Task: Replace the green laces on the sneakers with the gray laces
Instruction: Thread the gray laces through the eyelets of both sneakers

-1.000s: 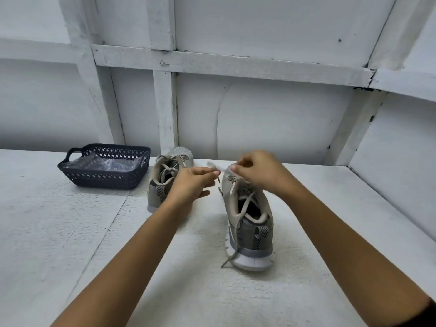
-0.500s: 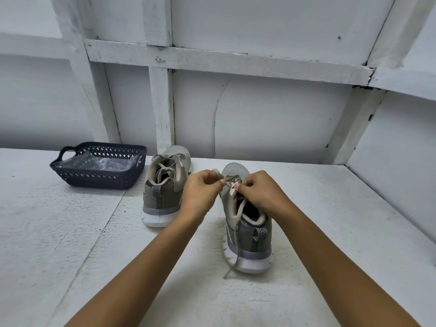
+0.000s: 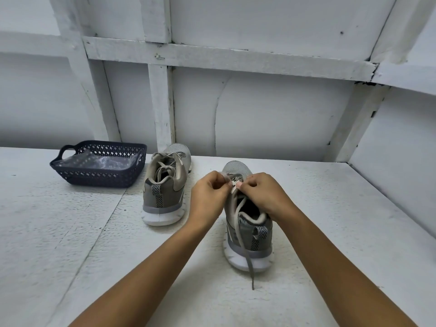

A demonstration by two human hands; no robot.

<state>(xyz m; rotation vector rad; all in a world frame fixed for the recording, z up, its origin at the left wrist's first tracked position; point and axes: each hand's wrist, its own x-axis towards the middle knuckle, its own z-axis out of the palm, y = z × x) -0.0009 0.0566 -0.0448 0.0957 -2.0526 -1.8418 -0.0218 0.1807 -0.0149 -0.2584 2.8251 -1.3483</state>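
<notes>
Lace (image 3: 246, 254) — pinched between left grip (image 3: 208, 195), right grip (image 3: 262, 194).

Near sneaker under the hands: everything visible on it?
The gray mesh sneaker with white sole stands upright on the white table, heel toward the camera. A chevron-striped pull tab sits on the heel. A grayish lace trails over the heel onto the table. The left hand and right hand pinch lacing above the tongue.

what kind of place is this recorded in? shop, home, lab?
Probably a makeshift indoor work booth, hard to say more: a rough white-painted table, a white panel wall braced with painted timber framing, with a dark plastic basket and two sneakers set out.
</notes>
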